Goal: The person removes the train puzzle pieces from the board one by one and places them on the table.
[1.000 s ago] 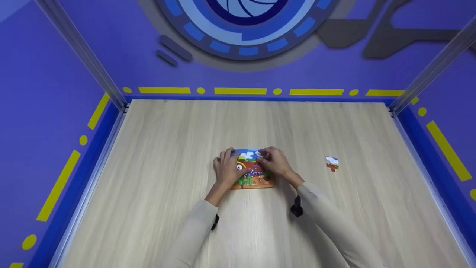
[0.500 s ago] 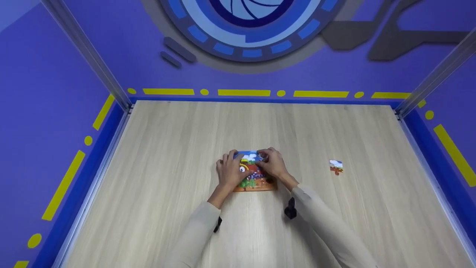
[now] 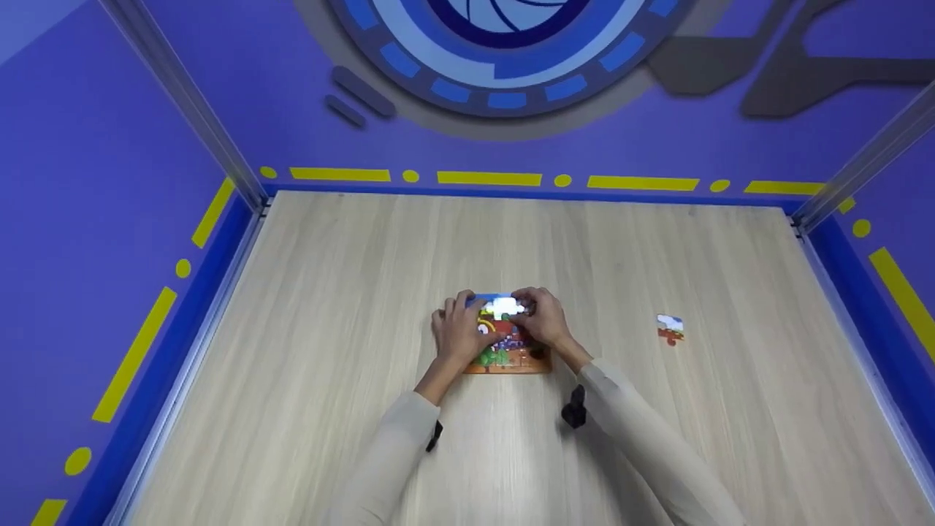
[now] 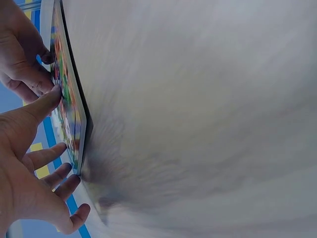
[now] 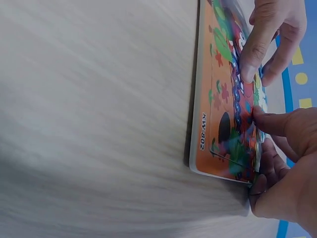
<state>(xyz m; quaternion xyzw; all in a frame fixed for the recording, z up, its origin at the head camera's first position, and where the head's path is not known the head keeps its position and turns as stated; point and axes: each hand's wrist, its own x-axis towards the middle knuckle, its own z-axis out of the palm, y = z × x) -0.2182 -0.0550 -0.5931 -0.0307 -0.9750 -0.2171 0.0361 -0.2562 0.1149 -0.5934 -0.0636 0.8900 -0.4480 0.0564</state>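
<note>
A jigsaw puzzle [image 3: 511, 359] in an orange-bordered tray lies flat on the table, with a colourful cartoon scene and glare on its upper part. My left hand [image 3: 457, 330] rests on its left side, thumb straight on the picture and fingers spread along the edge, as the left wrist view shows. At the upper right corner my right hand [image 3: 544, 319] pinches a puzzle piece [image 5: 258, 154] between thumb and fingers, against the tray; the fingers hide most of it. "KW-802" is printed on the tray's border [image 5: 202, 130].
One more puzzle piece [image 3: 670, 329], white, blue and red-brown, lies alone to the right on the wooden table [image 3: 350, 292]. Blue walls with yellow markings [image 3: 489, 178] enclose the table at the back and sides.
The head view has shifted slightly, moving the scene a little to the right. Both hands stay at the puzzle; the right fingers move only slightly at the upper right corner.
</note>
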